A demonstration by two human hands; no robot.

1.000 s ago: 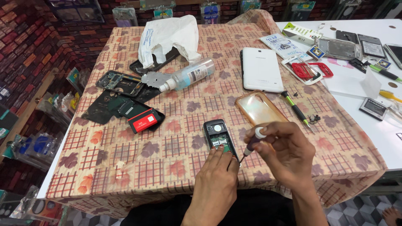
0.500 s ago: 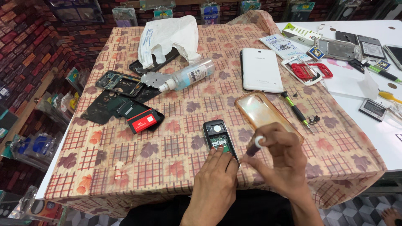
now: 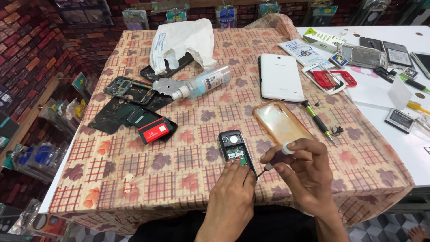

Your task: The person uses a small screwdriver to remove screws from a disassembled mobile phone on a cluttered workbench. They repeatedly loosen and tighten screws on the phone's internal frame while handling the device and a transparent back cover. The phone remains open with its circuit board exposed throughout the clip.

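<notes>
One small open-backed phone point(image 3: 236, 150), black, lying flat near the front edge of the table point(image 3: 134, 179), a little right of its middle; back cover off, circuit board and a round silver cell exposed. Left hand point(image 3: 230, 201) rests on its lower end, fingers extended and pressing down, pinning rather than gripping. Right hand point(image 3: 304, 172) is curled closed around one small screwdriver point(image 3: 277, 159), white cap at the top, tip angled toward the phone's lower right corner. By my judgement the phone is light, rigid and liable to slide on the cloth; the bare board looks fragile, so the plastic side edges are the place to hold. Elsewhere on the patterned cloth: one clear amber phone case point(image 3: 281, 123) just beside the phone toward the right edge; one white tablet point(image 3: 280, 77) beyond it; one second screwdriver point(image 3: 317, 118), black and green, beside the case; one clear spray bottle point(image 3: 204, 82) on its side near the middle; one white plastic bag point(image 3: 181, 41) at the far edge; one red-labelled battery point(image 3: 155, 130) and several dark phone shells point(image 3: 127, 103) toward the left edge, exact count unclear
</notes>
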